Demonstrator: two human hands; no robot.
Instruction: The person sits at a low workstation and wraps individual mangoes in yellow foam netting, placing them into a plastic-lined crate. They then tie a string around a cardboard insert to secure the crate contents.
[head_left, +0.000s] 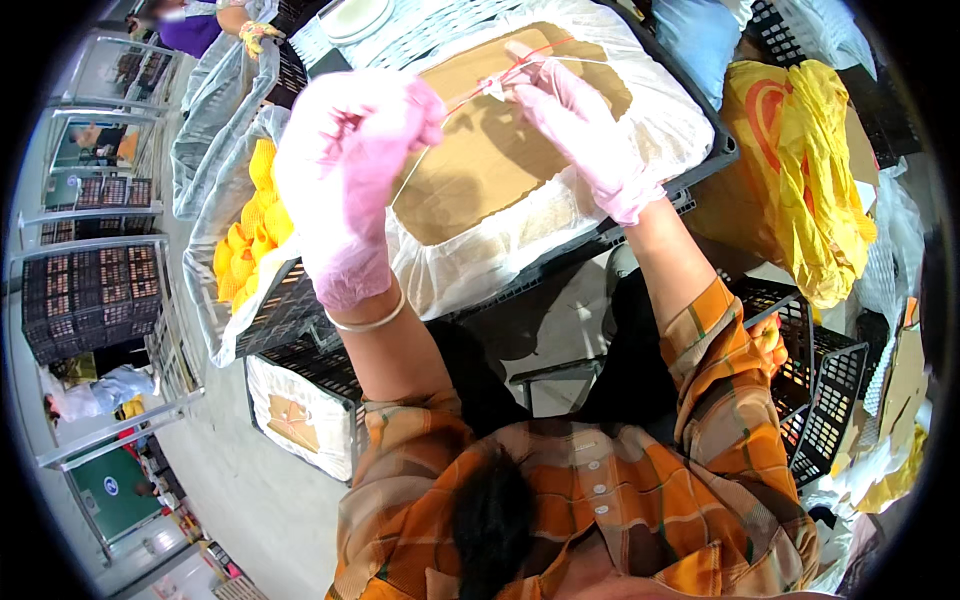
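Before me is a black plastic crate (724, 142) lined with thin white plastic film (660, 124). A brown cardboard sheet (465, 176) lies on top, with the film gathered around its edges. My left hand (360, 165), in a pink glove, is closed in a fist above the crate's left side, gripping a red string (466, 100). The string runs taut to my right hand (574, 124), also gloved in pink, whose fingers pinch it over the cardboard. White string (411, 176) crosses the sheet too. A small white piece, perhaps a knot or tag, sits by the right fingertips.
At left, a lined crate (281, 300) holds yellow net-wrapped fruit (255, 225). Below it stands another lined crate (300, 420) with tied cardboard. Yellow plastic bags (810, 180) hang at right, above black crates (825, 409). Another person's gloved hand (259, 36) shows at upper left.
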